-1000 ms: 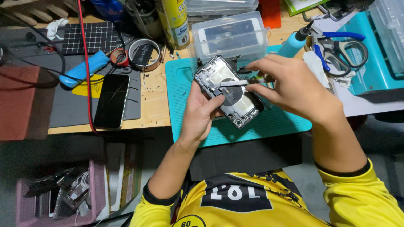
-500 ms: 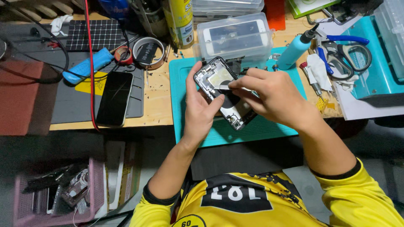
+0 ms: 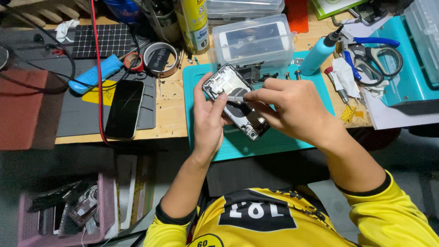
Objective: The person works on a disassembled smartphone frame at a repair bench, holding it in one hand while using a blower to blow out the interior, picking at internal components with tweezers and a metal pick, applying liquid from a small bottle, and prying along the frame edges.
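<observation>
An opened phone housing (image 3: 233, 98) with its inner parts showing is held above a teal work mat (image 3: 274, 142). My left hand (image 3: 208, 116) grips its left edge, thumb and fingers wrapped around the frame. My right hand (image 3: 288, 110) pinches a thin metal tool (image 3: 235, 98) whose tip lies on the inside of the housing, near my left fingertips. The lower right corner of the housing sticks out below my right hand.
A black phone (image 3: 124, 109) lies on a grey mat at left, beside a blue-handled tool (image 3: 95, 76) and a red cable (image 3: 97, 68). A clear plastic box (image 3: 254, 41), a yellow spray can (image 3: 194, 23), tape rolls (image 3: 160, 58), a teal bottle (image 3: 320, 52) and scissors (image 3: 372, 52) crowd the bench behind.
The housing has tilted and shifted slightly left in my left hand. My right hand has slid the tool tip across its inside toward the left.
</observation>
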A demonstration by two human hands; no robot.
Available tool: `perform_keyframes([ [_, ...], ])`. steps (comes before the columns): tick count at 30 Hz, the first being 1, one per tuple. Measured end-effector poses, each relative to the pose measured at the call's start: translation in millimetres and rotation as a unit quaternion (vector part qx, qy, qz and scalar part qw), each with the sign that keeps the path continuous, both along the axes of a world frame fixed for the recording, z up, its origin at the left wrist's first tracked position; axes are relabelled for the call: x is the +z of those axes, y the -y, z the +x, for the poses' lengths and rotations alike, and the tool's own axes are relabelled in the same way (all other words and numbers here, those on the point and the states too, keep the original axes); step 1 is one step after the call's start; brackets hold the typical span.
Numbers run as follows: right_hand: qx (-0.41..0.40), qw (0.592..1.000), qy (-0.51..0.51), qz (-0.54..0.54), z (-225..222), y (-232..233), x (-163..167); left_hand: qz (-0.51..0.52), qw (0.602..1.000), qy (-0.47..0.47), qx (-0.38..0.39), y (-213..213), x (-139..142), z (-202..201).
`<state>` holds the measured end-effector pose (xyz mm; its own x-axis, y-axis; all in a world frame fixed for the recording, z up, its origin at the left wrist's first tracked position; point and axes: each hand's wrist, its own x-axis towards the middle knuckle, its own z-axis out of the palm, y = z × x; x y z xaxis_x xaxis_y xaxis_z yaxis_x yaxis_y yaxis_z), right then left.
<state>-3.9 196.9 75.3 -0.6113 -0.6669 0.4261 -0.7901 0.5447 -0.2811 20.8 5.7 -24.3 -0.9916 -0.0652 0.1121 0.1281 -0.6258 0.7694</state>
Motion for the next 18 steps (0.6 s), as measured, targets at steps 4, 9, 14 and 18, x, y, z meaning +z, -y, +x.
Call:
perform_keyframes([
  [4,-0.010,1.000,-0.023,-0.014,5,7,-4,0.022,1.000,-0.008,0.016,-2,1,2],
  [9,-0.025,0.999,-0.026,-0.029,10,12,-10,0.024,0.997,-0.047,0.062,-10,-1,3],
  [14,-0.029,0.997,-0.030,-0.060,13,18,-18,-0.041,0.989,-0.104,0.094,-16,-5,6],
  [18,-0.008,0.997,-0.029,-0.077,13,17,-22,0.127,0.989,-0.033,0.065,-7,-9,0],
])
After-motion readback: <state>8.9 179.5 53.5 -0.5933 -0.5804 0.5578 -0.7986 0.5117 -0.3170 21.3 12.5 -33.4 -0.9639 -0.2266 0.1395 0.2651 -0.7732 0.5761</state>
